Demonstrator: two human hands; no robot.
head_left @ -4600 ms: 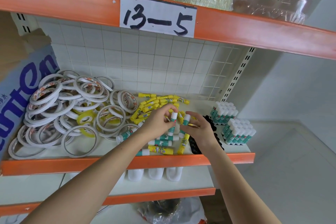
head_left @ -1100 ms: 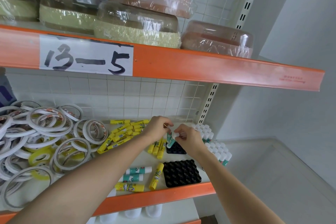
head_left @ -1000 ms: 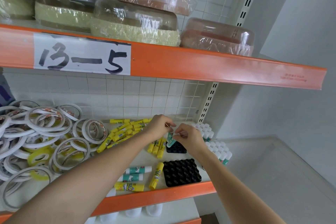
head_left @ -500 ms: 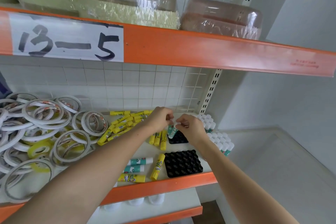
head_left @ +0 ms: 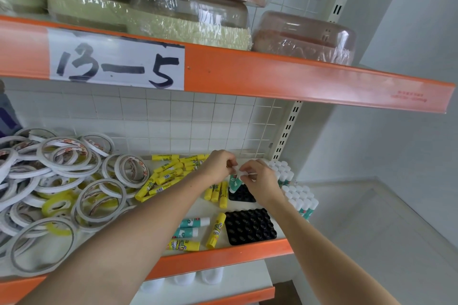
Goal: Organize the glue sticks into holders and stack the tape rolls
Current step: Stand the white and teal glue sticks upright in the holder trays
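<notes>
My left hand (head_left: 218, 166) and my right hand (head_left: 257, 177) meet over the far black holder (head_left: 244, 195), each pinching the white cap of a green glue stick (head_left: 234, 182) that stands upright at the holder's left edge. A second black holder (head_left: 250, 226) sits nearer the shelf's front edge, all its holes bare. Yellow glue sticks (head_left: 168, 174) lie loose in a pile mid-shelf, with three more (head_left: 218, 192) beside the far holder. Two green sticks (head_left: 192, 226) and two yellow ones (head_left: 215, 230) lie at the front. Tape rolls (head_left: 62, 181) are heaped loosely on the left.
Filled holders of white-capped green glue sticks (head_left: 295, 193) stand at the shelf's right end. The orange upper shelf beam (head_left: 272, 74) with the label 13-5 hangs overhead, wrapped bundles above it. A white wire grid backs the shelf. White containers (head_left: 198, 277) sit on the shelf below.
Since 4.6 s ago both hands carried green glue sticks from the loose pile back to the far holder. Over the last second they have stayed there, fingers shifting slightly on the caps.
</notes>
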